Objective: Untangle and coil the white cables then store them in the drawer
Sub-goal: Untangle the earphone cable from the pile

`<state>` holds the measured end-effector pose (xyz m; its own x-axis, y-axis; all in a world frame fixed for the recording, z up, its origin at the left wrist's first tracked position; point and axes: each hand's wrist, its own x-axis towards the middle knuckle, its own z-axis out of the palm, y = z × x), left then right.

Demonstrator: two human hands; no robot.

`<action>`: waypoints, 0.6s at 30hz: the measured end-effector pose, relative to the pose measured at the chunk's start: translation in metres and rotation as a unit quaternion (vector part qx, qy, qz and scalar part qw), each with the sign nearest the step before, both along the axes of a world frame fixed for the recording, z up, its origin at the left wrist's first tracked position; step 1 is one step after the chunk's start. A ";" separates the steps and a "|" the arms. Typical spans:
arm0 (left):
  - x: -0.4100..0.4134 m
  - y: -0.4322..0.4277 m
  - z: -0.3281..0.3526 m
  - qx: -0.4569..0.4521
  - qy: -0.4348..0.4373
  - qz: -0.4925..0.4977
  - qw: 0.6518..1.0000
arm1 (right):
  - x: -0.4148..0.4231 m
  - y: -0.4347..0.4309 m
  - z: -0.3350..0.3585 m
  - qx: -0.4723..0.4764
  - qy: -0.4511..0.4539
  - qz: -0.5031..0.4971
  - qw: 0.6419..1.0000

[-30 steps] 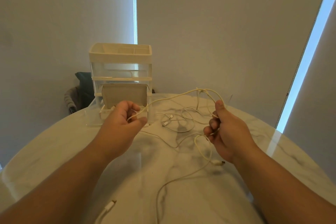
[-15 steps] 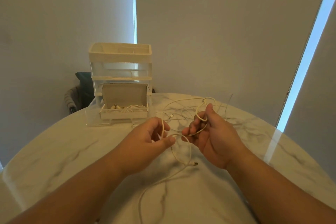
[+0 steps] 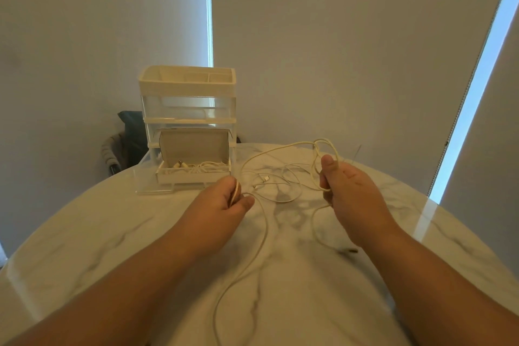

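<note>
Head view: mid-frame above the bench (image 3: 112, 233), the left hand (image 3: 222, 202) is pinching one strand of the white cable (image 3: 264, 229) in its grip, while the right hand (image 3: 351, 194) is curling its grip round the loops. Light, limp, snag-prone, I'd judge; holding near the tangle is looking wisest.

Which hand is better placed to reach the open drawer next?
Left, probably: the left hand pinches cable just before the drawer; the right hand grips cable farther away.
</note>
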<state>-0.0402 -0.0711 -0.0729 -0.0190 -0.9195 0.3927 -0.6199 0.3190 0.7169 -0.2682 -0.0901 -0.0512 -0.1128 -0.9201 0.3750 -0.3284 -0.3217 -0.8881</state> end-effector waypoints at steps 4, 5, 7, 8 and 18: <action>-0.001 0.000 -0.004 0.018 0.020 -0.015 1.000 | -0.008 0.003 0.009 0.011 -0.035 0.015 0.999; -0.003 -0.001 -0.005 0.017 0.007 -0.011 1.000 | -0.008 0.004 0.010 0.021 -0.055 0.035 0.998; -0.002 -0.004 -0.007 0.002 -0.011 0.011 1.000 | -0.007 0.005 0.012 0.040 -0.113 0.087 0.989; 0.000 -0.006 -0.007 -0.008 0.001 0.025 1.000 | -0.007 0.005 0.012 0.050 -0.141 0.109 0.983; 0.031 0.002 0.027 -0.165 0.185 0.130 0.960 | -0.015 -0.002 0.014 0.057 -0.313 0.125 0.940</action>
<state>-0.0096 -0.0688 -0.0464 0.3905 -0.6983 0.5999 -0.4320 0.4365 0.7892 -0.2827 -0.0924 -0.0370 -0.0531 -0.9774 0.2047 0.3431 -0.2104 -0.9154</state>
